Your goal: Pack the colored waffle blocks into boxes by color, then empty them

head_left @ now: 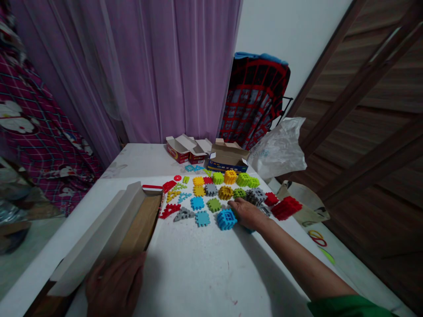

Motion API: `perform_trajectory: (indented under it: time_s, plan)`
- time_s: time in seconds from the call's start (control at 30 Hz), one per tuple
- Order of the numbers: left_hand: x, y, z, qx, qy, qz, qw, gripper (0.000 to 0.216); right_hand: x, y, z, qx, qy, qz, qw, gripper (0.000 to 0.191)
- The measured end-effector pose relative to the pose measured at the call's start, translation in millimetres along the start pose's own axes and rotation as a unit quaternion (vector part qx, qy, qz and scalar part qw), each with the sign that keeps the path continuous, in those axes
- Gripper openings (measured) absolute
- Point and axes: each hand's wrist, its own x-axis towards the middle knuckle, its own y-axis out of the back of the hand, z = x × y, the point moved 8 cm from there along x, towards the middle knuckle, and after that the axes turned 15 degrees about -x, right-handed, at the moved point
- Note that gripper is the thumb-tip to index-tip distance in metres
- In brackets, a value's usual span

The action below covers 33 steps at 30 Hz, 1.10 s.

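Note:
My right hand [246, 213] reaches over the right part of the table, its fingers curled down around a stack of blue notched building tiles [226, 219]. Part of that stack is hidden under the hand, and a darker blue edge shows below the palm. Just beyond the hand lie grey tiles [257, 194]. To its left are a single green tile [214, 204] and a light blue tile [202, 218]. My left hand [115, 284] lies with fingers stretched out across the near edge of a long open cardboard box [140, 224], with nothing visible in it.
Red tile stacks [287, 208] stand at the right table edge. Yellow stacks [225, 193] and triangular pieces [184, 214] spread across the middle. Behind them are an open blue box [228, 166] and red boxes [178, 154]. A plastic bag [280, 152] hangs at the right.

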Motion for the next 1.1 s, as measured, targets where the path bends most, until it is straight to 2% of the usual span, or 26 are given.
perform_trajectory:
  time_s: [0.17, 0.53, 0.9, 1.1]
  plan:
    - [2, 0, 2, 0.005, 0.001, -0.009, 1.0, 0.03, 4, -7, 1, 0.013, 0.002, -0.022, 1.0, 0.048]
    - [12, 8, 13, 0.003, 0.035, -0.008, 0.999, 0.026, 10, -20, 0, 0.0, 0.06, 0.004, 0.998, 0.05]
    - [15, 10, 16, 0.002, 0.014, -0.008, 1.0, 0.027, 10, -4, 2, -0.041, 0.062, 0.024, 0.997, 0.056]
    - [14, 9, 16, -0.001, 0.006, -0.012, 1.0, 0.028, 8, 21, 17, -0.064, 0.043, 0.053, 0.996, 0.045]
